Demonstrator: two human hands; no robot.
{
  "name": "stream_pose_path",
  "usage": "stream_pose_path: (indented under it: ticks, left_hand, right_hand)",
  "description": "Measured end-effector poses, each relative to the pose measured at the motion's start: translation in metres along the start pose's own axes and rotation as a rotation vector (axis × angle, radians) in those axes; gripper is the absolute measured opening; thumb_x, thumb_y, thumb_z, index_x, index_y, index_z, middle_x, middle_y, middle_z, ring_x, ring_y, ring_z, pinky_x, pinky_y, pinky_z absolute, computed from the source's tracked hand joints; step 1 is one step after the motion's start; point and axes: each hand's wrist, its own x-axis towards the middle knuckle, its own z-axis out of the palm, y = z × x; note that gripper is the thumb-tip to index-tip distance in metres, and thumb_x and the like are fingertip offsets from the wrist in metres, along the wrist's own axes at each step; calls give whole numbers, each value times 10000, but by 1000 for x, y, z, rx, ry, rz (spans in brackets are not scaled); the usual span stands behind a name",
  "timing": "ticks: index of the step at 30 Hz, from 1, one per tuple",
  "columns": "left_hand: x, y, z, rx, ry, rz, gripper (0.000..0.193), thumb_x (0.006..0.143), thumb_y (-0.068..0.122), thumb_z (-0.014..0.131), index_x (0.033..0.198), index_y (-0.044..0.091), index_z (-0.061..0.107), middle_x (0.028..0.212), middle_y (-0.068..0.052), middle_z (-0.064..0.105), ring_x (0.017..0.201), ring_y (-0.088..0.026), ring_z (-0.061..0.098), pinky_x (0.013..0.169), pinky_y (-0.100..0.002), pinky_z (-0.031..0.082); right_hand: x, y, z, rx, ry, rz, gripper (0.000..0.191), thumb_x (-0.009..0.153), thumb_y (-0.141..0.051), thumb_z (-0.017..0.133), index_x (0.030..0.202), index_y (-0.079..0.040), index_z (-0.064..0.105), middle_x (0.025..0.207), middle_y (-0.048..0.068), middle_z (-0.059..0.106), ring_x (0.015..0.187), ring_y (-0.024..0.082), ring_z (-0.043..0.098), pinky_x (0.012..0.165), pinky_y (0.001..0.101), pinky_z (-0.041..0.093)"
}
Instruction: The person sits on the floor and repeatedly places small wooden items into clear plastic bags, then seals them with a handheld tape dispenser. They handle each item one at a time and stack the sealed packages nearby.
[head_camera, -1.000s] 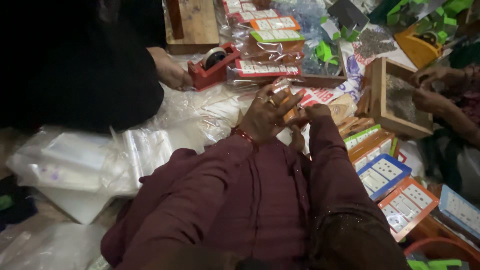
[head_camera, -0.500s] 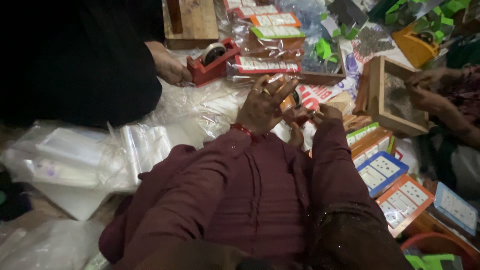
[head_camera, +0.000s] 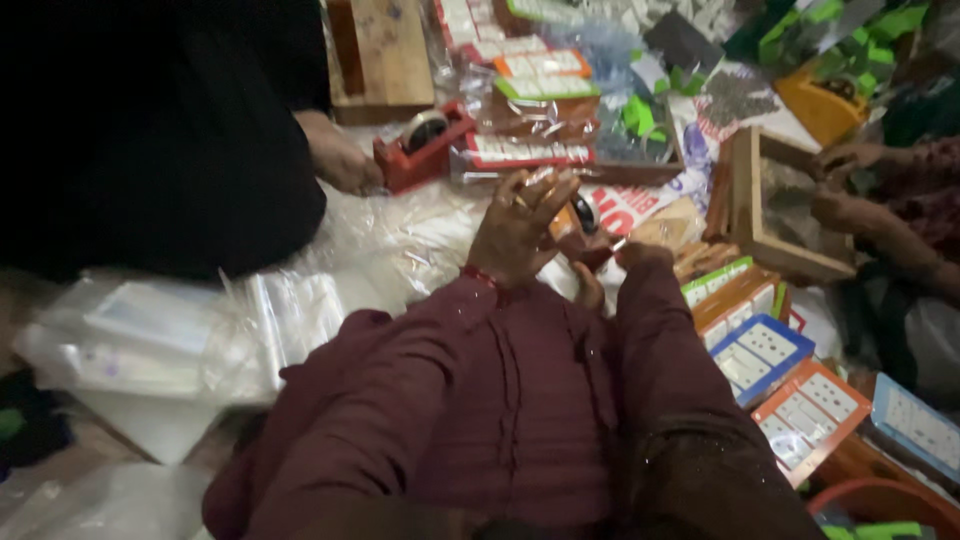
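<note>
While the left hand (head_camera: 520, 225) spreads its fingers open, red-labelled packets (head_camera: 520, 152) lie just beyond; the right hand's grip cannot be told.

The picture is dim and warm, and light falls mostly on the far middle part. The clear plastic bags (head_camera: 400, 235) give white glare there. The far left is almost black — a dark garment (head_camera: 150, 130) shows no detail. The near edge sinks into shadow. Everything is a little soft (motion blur, it seems), and the left hand (head_camera: 520, 225) has smeared fingers — no sharp edges anywhere.
</note>
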Motion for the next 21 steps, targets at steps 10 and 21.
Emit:
stream_pose_path:
  ticks: [10, 21]
  left_hand:
    - [-23, 11, 26, 32, 80, 95, 781, 839, 274, 824, 1528, 180, 468, 1481, -92, 497, 1410, -324, 446, 1209, -526, 383]
    - [-17, 18, 21, 80, 107, 71, 754, 775, 263, 822, 1461, 192, 518, 1374, -78, 543, 1344, -353, 484, 1161, -548, 401]
  right_hand:
    - [10, 19, 10, -23, -98, 38, 241, 946, -165, 655, 1127, -5, 653, 1028, 160, 737, 910, 292, 723, 796, 394, 610]
    - [2, 4, 0, -107, -137, 33, 225, 965, -171, 669, 1128, -16, 669, 1010, 118, 726, 882, 236, 708, 778, 355, 604]
